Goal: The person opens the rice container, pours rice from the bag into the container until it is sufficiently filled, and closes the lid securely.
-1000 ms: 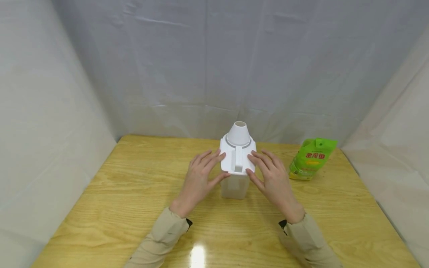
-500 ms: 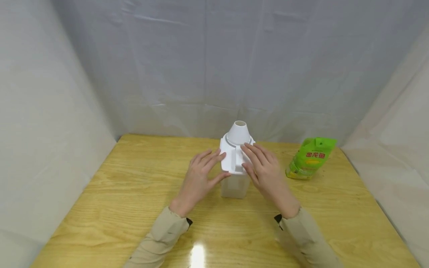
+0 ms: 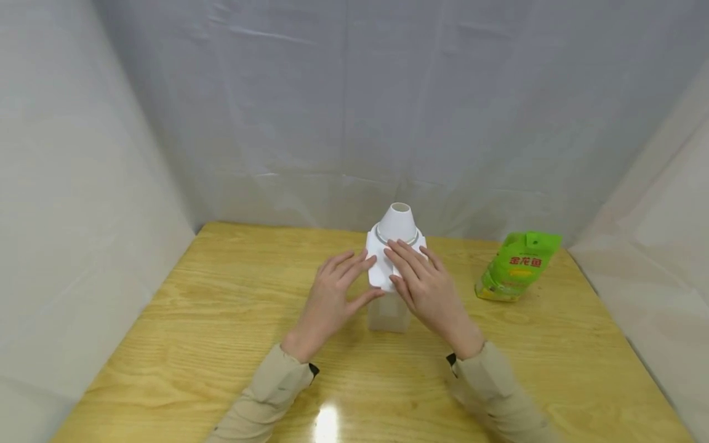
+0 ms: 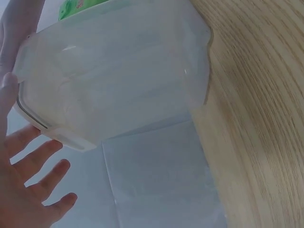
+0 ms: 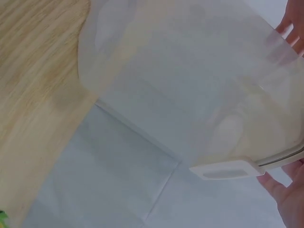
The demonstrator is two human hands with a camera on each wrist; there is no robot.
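A translucent plastic container (image 3: pixel 388 315) stands mid-table, closed by a white lid (image 3: pixel 378 272) with an upturned white cone-shaped cup (image 3: pixel 397 223) on its far end. My left hand (image 3: pixel 335 289) touches the lid's left edge with straight fingers, thumb against the side. My right hand (image 3: pixel 422 284) lies flat across the top of the lid, fingers straight and reaching toward the cone. In the left wrist view the container (image 4: pixel 118 71) fills the frame with my spread fingers (image 4: pixel 35 183) below it. The right wrist view shows the container (image 5: pixel 190 80) and its lid rim (image 5: pixel 227 170).
A green packet (image 3: pixel 517 264) stands on the wooden table (image 3: pixel 221 320) to the right of the container, near the back edge. White sheeting encloses the table at the back and both sides.
My right hand has slid left from the lid's right edge onto the top of the lid, covering its middle. The left hand has stayed in place.
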